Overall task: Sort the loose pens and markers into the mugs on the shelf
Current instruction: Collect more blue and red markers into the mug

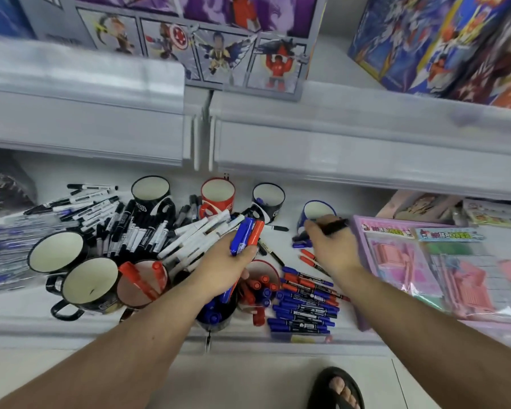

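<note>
Two fat markers, a blue marker (242, 235) and a red marker (256, 232), stand side by side in your left hand (227, 261), whose fingers curl round their lower ends above the middle of the shelf (18, 314). Your right hand (331, 246) pinches a black pen (335, 226) near its middle, just in front of the blue mug (314, 214) at the back right.

Below your left hand sit a dark mug (216, 315) holding blue markers and a red-rimmed mug (261, 280) holding red and blue ones. Left of them a mug with red markers (143, 280) stands next to two black mugs (71, 267) with nothing visible inside. Along the back stand a black mug (151, 191), a red mug (218, 194) and another black mug (268, 199).

A heap of black-and-white markers (124, 222) covers the shelf's left half, and white-barrelled markers (198, 234) fan out beneath your left hand. Thin blue and red pens (303, 302) lie in a stack between your forearms. Pink and green toy packets (425, 261) lie to the right, boxed figure sets (242, 42) on the shelf above, and your sandalled foot (337, 388) shows on the floor.
</note>
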`<state>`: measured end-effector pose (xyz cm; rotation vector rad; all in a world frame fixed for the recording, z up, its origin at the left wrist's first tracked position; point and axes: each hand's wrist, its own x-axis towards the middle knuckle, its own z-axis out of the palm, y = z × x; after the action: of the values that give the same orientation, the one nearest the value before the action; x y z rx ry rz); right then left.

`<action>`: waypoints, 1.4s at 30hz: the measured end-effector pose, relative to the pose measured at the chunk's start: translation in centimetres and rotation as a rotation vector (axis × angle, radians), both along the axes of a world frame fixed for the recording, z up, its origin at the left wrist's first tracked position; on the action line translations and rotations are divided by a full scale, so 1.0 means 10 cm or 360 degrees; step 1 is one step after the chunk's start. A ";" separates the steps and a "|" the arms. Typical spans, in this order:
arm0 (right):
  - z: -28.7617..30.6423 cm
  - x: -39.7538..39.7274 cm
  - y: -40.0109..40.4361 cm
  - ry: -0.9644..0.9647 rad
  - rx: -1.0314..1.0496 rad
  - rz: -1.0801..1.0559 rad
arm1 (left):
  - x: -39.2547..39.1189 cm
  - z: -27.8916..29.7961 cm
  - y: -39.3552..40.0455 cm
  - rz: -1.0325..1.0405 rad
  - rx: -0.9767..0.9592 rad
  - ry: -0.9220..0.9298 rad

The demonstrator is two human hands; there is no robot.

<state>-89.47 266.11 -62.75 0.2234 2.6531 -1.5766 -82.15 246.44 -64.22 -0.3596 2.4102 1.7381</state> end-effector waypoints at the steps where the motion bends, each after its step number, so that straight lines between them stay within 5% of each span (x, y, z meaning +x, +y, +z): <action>1: 0.03 -0.09 0.06 0.0044 -0.0058 -0.0089 | -0.01 0.00 0.01 -0.0004 0.0001 0.0013; 7: -0.08 -0.73 0.30 -0.0241 -0.0589 -0.0658 | -0.06 -0.03 0.02 0.0004 0.0091 0.0018; 13: -0.49 -1.07 0.25 -0.0504 -0.0239 -0.0559 | -0.12 -0.01 0.03 0.0016 0.0185 0.0019; 18: -0.56 -1.07 0.23 -0.0481 -0.0261 -0.0448 | -0.16 -0.03 0.03 0.0003 0.0210 0.0040; 20: -0.47 -1.00 0.22 -0.0395 -0.0002 -0.0386 | -0.18 -0.05 0.04 0.0015 0.0169 0.0039; 23: -0.16 -0.76 0.10 -0.0067 0.0319 -0.0221 | -0.20 -0.11 0.05 0.0044 -0.0071 0.0067; 26: 0.14 -0.38 -0.17 0.0226 0.0121 0.0187 | -0.21 -0.16 0.02 0.0003 -0.0631 0.0127; 32: 0.24 0.23 -0.61 0.0359 0.0389 0.0961 | -0.17 -0.05 -0.03 -0.0010 -0.1069 0.0257; 35: 0.18 0.28 -0.64 0.0315 0.0389 0.0961 | -0.14 -0.02 -0.08 -0.0024 -0.1067 0.0325; 42: 0.20 0.28 -0.66 0.0004 -0.0266 0.0570 | -0.13 -0.03 -0.18 -0.0034 -0.1337 0.0466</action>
<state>-86.68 259.50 -60.77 -0.2465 2.3716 -1.6565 -83.44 244.62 -64.48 -0.1603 3.2403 0.7090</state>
